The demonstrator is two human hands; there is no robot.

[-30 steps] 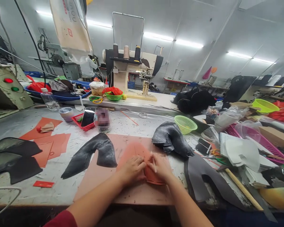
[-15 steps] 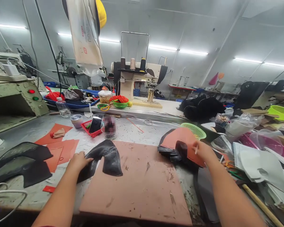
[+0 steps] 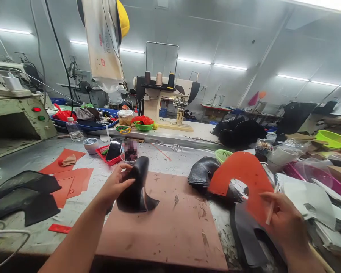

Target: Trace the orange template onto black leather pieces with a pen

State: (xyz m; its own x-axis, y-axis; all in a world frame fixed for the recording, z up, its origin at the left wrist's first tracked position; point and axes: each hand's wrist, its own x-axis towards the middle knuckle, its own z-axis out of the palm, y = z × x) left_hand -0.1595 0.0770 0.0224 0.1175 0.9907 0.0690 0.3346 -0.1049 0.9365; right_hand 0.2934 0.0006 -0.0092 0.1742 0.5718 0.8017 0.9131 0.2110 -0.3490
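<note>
My left hand [image 3: 120, 184] grips a black leather piece [image 3: 136, 185] that is bent and partly lifted over the pinkish-brown board [image 3: 165, 227]. On the right, my right hand [image 3: 285, 214] is closed on a curved orange template [image 3: 241, 167], raised in the air, and a thin white stick-like tool [image 3: 269, 212] also sits in its fingers. Behind the template lies a stack of black leather pieces [image 3: 204, 170], partly covered by it. Dark grey curved pieces [image 3: 247, 235] lie below the template, near the board's right edge.
More black curved pieces [image 3: 25, 193] and orange sheets [image 3: 69, 182] lie at left. A red basket [image 3: 109, 157] with a phone stands behind the board, near a clear bottle [image 3: 74, 129]. A sewing machine [image 3: 152, 102] is at the back. White paper patterns [image 3: 309, 204] crowd the right.
My right hand has lifted the orange template off the black stack and moved right and toward me. My left hand has raised and bent the black leather piece, shifting it right.
</note>
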